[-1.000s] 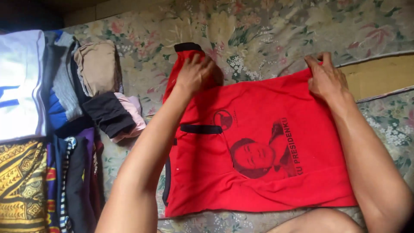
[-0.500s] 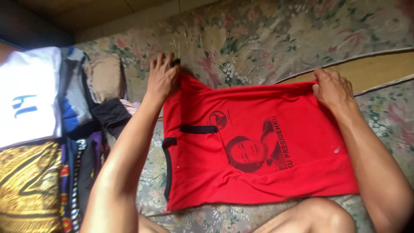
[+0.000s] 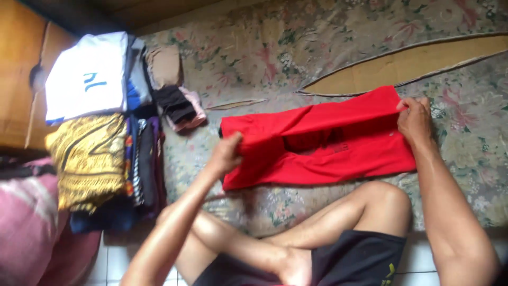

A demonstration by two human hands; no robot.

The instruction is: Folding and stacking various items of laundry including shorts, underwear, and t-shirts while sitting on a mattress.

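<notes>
A red T-shirt [image 3: 338,153] lies on a floral mattress [image 3: 317,58], its far half lifted and coming over toward me in a fold. My left hand [image 3: 226,153] grips the shirt's left edge, fingers closed on the cloth. My right hand [image 3: 414,121] pinches the right edge at the far corner. The print on the shirt is mostly hidden inside the fold; only a dark patch shows in the gap.
Stacks of folded clothes stand at the left: a white shirt [image 3: 87,77], a yellow patterned cloth [image 3: 90,159], dark garments [image 3: 143,164], a small black and pink pile [image 3: 180,106]. My bent legs [image 3: 317,228] cross the near edge. A torn strip [image 3: 407,63] shows bare padding.
Both hands have lifted the shirt's far edge and drawn it toward me, folding the shirt lengthwise. The face print that lay open is now covered. The view has shifted right.
</notes>
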